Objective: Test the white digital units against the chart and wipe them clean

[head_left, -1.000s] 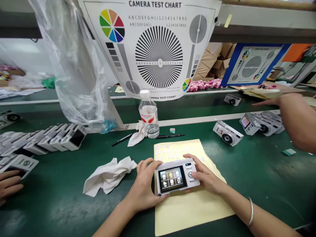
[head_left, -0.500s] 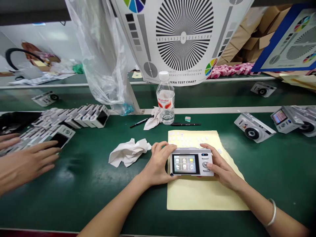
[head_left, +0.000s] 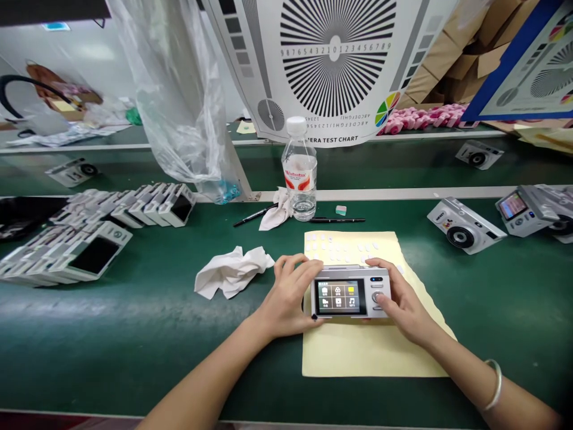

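Note:
A silver digital camera (head_left: 349,292) is held level above a yellow paper sheet (head_left: 358,352), its lit screen towards me with a menu of icons, one of them yellow. My left hand (head_left: 290,292) is closed on its left end, fingers along the top and thumb beneath. Around the right end wraps my right hand (head_left: 405,301), its thumb on the round control pad beside the screen. Small pale stickers (head_left: 342,248) lie in rows on the upper part of the sheet. Left of my left hand lies a crumpled white cloth (head_left: 233,272).
Rows of similar cameras (head_left: 96,251) stand at the left. More lie at the right, one camera (head_left: 465,226) showing its lens. Behind the sheet are a water bottle (head_left: 299,173), a black pen (head_left: 338,220) and an eraser (head_left: 341,210). A test chart (head_left: 335,71) hangs above.
Another person's hand at the left, by the rows of cameras, has gone out of view. My hands keep the same hold on the camera; the same menu shows on its screen.

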Motion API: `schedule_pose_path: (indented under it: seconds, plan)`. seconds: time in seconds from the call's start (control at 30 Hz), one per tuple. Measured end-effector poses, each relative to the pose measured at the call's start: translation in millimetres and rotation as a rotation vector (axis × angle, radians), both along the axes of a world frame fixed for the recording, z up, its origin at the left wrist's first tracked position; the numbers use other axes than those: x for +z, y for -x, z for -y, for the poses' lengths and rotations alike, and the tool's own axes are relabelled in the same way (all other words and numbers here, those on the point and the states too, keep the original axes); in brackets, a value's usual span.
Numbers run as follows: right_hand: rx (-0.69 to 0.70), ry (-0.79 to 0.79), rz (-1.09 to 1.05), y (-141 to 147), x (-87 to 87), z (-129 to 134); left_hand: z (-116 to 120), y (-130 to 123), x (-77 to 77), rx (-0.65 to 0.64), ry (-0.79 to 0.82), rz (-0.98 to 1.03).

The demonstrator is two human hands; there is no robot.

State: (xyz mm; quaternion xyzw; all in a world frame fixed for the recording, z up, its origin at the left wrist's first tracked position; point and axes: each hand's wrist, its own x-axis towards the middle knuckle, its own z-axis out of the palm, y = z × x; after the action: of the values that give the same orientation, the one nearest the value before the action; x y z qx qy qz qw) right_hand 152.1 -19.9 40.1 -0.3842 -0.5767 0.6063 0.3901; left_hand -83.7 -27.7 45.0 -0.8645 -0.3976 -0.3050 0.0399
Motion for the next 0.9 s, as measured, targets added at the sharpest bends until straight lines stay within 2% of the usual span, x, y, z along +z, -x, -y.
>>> schedule_pose_path:
  seconds: [0.6,0.77,0.9]
  plan:
    - [0.079,0.006,-0.024,-3.0,-3.2,-5.3,-0.4,0.2,1.0,0.007,0.014,-0.006]
    - [0.042,0.037,-0.025,-1.6,-0.4,-3.7,-0.5,0.1,1.1,0.01,0.034,-0.006]
    - [0.113,0.069,-0.083,-3.6,-0.9,-6.7,-1.1,1.9,1.5,0.013,0.058,-0.011]
